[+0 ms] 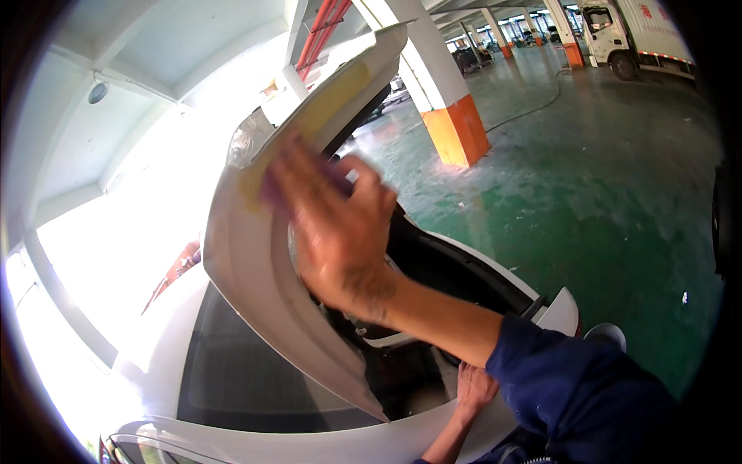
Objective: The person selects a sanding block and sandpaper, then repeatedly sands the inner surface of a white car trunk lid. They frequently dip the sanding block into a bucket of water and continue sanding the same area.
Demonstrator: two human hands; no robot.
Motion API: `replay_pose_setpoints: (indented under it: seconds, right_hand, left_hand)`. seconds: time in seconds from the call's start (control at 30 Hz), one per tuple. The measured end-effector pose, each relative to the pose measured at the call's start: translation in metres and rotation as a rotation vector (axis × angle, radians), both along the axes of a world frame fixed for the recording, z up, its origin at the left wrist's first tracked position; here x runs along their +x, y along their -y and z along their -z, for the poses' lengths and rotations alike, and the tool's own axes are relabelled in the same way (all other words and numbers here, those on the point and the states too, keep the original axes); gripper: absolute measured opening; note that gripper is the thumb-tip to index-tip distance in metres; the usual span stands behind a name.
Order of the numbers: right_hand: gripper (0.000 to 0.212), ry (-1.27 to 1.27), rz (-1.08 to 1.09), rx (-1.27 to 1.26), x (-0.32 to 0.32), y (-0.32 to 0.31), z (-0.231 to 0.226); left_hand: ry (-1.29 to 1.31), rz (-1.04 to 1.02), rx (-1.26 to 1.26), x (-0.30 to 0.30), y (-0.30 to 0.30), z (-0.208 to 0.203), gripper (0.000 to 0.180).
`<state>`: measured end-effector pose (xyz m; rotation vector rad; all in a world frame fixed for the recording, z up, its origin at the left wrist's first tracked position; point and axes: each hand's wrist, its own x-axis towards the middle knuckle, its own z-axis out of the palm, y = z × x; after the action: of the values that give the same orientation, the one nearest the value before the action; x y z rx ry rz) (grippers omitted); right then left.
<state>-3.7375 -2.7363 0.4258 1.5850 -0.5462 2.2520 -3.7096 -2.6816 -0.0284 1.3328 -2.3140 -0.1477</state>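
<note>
Yellow cloth (325,116): it is lying flat against the inner face of the raised trunk lid (247,263) of a white car, high in the left centre of the view. It is running from just under the lid's upper edge down to the palm that is covering its lower end.

Right hand (340,224): it is reaching up from a dark blue sleeve (572,387) and pressing on the cloth. Its fingers are extended and slightly apart, laid flat rather than clenched. Motion blur is hiding the fingertips, so whether any of them is hooking over the lid's edge cannot be told.

Left hand (473,390): it is resting low on the white body edge beside the trunk opening (433,271), well apart from the cloth. The fingers are lying loosely together and are holding nothing.

Step in hand, as a judgement: the blur and the flat palm are suggesting a wiping stroke along the lid's inner face, with the lower hand bracing on the car. A further stroke is calling for even palm pressure that keeps the cloth from slipping off the curved panel, and for care at the lamp cluster (246,139) on the lid's corner.

Surroundings: the dark rear window (232,371) is sitting below the lid. Beyond the car, a green painted floor (603,193) is stretching away. A white pillar with an orange base (456,127) is standing on it. A white truck (634,31) is parked at the far right.
</note>
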Motion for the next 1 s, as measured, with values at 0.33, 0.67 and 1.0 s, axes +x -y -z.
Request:
replay_pose_setpoints:
  seconds: [0.33, 0.67, 1.0]
  right_hand:
    - [0.057, -0.069, -0.067, -0.026, 0.008, -0.013, 0.008]
    - [0.049, -0.027, 0.032, -0.09, 0.006, -0.002, 0.01]
    - [0.057, 0.127, 0.074, -0.041, -0.034, 0.039, -0.002]
  left_hand:
    - [0.107, 0.054, 0.049, 0.0, 0.007, -0.001, 0.042]
    - [0.052, 0.023, 0.055, -0.006, -0.002, -0.008, 0.043]
    - [0.04, -0.017, 0.076, -0.003, -0.008, -0.008, 0.044]
